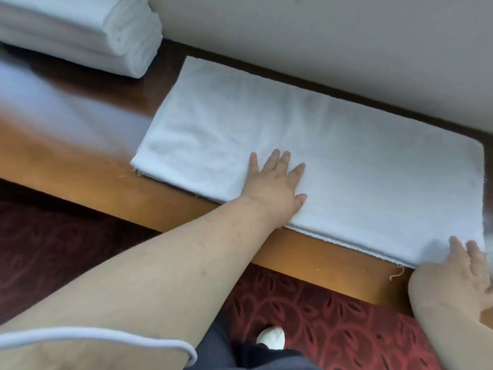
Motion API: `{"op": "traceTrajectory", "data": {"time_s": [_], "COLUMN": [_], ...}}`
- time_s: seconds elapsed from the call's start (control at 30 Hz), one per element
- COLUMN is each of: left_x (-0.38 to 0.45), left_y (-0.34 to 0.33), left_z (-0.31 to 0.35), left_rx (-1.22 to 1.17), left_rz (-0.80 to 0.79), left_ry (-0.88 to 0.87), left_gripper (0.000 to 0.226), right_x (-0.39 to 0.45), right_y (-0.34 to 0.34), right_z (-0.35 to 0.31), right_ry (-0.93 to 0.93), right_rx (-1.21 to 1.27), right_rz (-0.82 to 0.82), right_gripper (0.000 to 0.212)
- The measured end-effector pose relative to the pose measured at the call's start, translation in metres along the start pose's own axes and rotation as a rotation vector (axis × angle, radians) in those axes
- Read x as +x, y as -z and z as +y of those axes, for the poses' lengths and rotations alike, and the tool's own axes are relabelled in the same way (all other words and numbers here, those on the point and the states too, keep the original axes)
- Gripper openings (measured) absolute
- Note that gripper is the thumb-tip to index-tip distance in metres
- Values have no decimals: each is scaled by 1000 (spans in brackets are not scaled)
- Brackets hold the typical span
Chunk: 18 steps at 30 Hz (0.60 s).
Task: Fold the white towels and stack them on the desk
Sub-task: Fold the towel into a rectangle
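nearest me, my left arm reaches out so my left hand (276,184) lies flat on the towel (306,161), fingers straight and spread, grip released, pinning the near edge so the layers stay squared. my right hand (465,265) touches the towel's near right corner with loose, straight fingers; it looks released too, placed, i judge, to lift that end for the next fold. the towel lies folded lengthwise on the tabletop (88,156), its far edge along the wall (320,36). folded ones already sit in a stack (80,30) at the far left. polished orange-brown wood, glossy; below it a red patterned carpet (320,329) and my shoe (272,337).
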State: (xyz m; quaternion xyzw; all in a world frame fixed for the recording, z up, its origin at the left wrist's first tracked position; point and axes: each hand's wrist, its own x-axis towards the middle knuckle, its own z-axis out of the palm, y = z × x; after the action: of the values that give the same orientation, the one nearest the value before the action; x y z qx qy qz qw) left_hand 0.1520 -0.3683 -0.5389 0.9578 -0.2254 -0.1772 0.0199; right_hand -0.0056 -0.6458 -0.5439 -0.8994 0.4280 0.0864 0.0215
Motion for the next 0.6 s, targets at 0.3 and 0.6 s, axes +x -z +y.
{"op": "traceTrajectory", "data": {"time_s": [0.3,0.6], "left_x": [-35,-42], "left_y": [2,-3], "left_z": [-78,-209], "left_rx": [-395,-339], "left_rz": [216,450], "left_ry": [123,621], "left_gripper": [64,58], "right_x": [-39,-60], "right_y": [25,-16], "right_z": [-232,-263], "right_ry": [590,575], "right_rx": [157,42], "right_rz": [23,13], "right_gripper": [59,77]}}
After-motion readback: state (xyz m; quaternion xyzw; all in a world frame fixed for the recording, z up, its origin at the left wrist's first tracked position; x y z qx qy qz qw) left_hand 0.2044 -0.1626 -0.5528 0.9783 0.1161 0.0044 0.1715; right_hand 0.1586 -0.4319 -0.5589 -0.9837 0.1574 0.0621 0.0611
